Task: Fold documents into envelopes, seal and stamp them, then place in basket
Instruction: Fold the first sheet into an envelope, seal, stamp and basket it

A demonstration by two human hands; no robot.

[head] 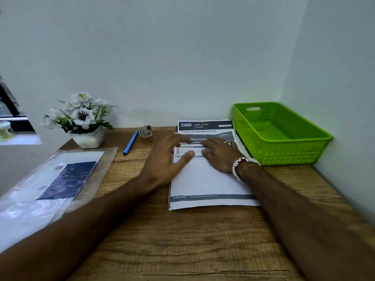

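Wooden desk: left hand and right hand, fingers flat, press document lying lengthwise away.

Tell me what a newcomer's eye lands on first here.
The bright green perforated plastic basket at the back right corner of the wooden desk stands out first. Next come the left hand and right hand, both spread open over the stack of white printed paper sheets at the desk's centre. The white flowers in a white pot sit back left.
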